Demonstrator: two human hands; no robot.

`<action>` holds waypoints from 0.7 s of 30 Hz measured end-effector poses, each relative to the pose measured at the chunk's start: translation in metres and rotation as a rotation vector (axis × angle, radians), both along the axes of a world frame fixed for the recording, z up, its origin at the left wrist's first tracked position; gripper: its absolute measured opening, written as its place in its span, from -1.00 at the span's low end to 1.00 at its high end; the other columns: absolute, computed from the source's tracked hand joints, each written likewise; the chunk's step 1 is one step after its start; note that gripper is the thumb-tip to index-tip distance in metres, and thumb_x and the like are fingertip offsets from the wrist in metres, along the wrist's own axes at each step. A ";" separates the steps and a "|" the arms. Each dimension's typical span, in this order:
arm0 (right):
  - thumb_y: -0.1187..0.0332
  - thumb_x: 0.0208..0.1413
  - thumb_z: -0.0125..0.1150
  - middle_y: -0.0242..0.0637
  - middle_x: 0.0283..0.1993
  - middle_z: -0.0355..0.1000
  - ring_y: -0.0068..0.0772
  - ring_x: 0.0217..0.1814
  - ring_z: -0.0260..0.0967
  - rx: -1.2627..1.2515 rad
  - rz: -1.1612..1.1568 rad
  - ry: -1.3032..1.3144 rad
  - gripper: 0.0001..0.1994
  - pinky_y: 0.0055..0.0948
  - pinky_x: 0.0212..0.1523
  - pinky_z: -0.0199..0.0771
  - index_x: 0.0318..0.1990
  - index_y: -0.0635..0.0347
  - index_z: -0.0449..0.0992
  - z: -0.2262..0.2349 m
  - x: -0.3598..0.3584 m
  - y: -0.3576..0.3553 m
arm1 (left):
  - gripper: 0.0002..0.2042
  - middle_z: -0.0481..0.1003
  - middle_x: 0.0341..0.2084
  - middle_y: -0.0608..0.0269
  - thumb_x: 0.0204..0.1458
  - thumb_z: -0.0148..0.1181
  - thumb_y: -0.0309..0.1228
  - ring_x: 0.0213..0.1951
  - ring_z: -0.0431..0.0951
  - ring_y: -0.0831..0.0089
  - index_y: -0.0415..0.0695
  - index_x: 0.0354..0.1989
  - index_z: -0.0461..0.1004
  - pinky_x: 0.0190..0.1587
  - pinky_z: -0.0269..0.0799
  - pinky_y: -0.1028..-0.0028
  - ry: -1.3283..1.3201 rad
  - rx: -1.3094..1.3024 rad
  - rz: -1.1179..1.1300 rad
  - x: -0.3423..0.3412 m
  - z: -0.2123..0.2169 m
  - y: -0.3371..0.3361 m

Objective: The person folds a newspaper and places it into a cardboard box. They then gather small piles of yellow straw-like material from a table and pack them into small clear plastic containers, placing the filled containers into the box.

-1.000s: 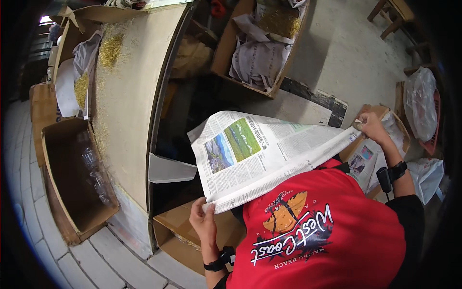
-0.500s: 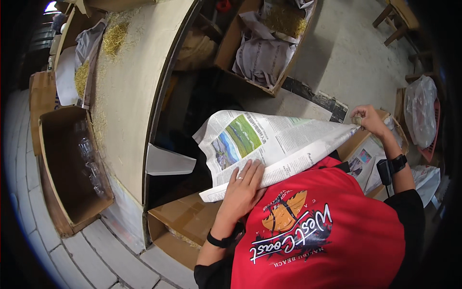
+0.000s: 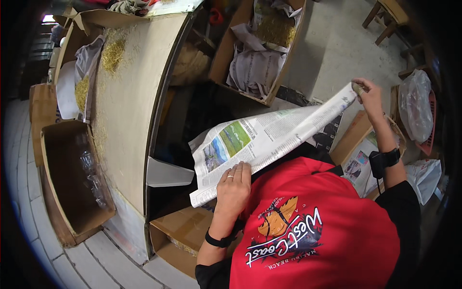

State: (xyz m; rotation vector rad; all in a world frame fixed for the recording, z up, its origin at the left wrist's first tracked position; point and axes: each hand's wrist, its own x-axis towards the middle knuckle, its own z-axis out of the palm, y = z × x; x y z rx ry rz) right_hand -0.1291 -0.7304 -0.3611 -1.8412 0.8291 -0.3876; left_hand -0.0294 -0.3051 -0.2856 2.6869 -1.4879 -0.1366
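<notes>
A printed newspaper sheet [image 3: 260, 139] with a green and blue picture stretches across in front of my lap, its near edge curled into a long roll. My left hand [image 3: 234, 188] grips the roll near its left end, fingers over the paper and thumb hidden. At the far right end, my right hand [image 3: 369, 98] pinches the narrow tip of the roll between thumb and fingers. Its far side hangs loose and slants down to the left. Whether anything lies inside the roll cannot be seen.
Left stands a pale worktable [image 3: 134, 96] with a tuft of golden straw [image 3: 113, 55]. An open cardboard box [image 3: 74, 178] holds clear plastic pieces. Another box [image 3: 269, 98] with paper and straw sits ahead. A white angled panel [image 3: 168, 172] juts from the table edge. Clear plastic bag [image 3: 417, 103] at right.
My right hand has moved up and away, raising the right end of the newspaper. My left hand has shifted slightly left and down. The near edge is now curled into a tighter roll.
</notes>
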 end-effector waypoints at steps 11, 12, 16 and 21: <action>0.32 -0.07 0.11 -0.12 -0.08 0.42 -0.20 0.03 0.35 -0.724 1.209 -0.500 -0.86 -0.18 0.06 0.31 -0.43 0.20 0.46 0.060 0.063 0.189 | -0.77 0.53 -0.40 0.05 -0.12 0.06 -0.50 -0.34 0.59 0.27 -0.31 -0.25 0.41 -0.18 0.47 0.39 0.028 0.060 -0.011 0.017 0.023 -0.038; 0.34 -0.09 0.09 -0.15 -0.11 0.43 -0.22 0.01 0.36 -0.782 1.239 -0.463 -0.87 -0.18 0.07 0.30 -0.44 0.20 0.46 0.056 0.064 0.193 | -0.77 0.53 -0.41 0.05 -0.12 0.06 -0.51 -0.34 0.59 0.28 -0.31 -0.25 0.41 -0.18 0.47 0.39 0.024 0.061 -0.024 0.019 0.026 -0.040; 0.37 -0.14 0.09 -0.22 -0.16 0.47 -0.31 -0.05 0.39 -0.833 1.101 -0.416 -0.84 -0.18 0.09 0.28 -0.37 0.20 0.49 0.052 0.062 0.186 | -0.77 0.54 -0.39 0.05 -0.12 0.06 -0.52 -0.30 0.59 0.28 -0.30 -0.23 0.40 -0.13 0.46 0.36 0.038 0.113 0.000 0.023 0.036 -0.041; 0.37 -0.05 0.10 -0.25 -0.17 0.48 -0.36 -0.07 0.42 -0.815 0.940 -0.352 -0.83 -0.16 0.10 0.28 -0.29 0.17 0.52 0.033 0.035 0.136 | -0.81 0.54 -0.44 0.09 -0.11 0.05 -0.58 -0.36 0.57 0.24 -0.23 -0.26 0.41 -0.09 0.42 0.27 0.020 0.043 0.020 0.031 0.040 -0.036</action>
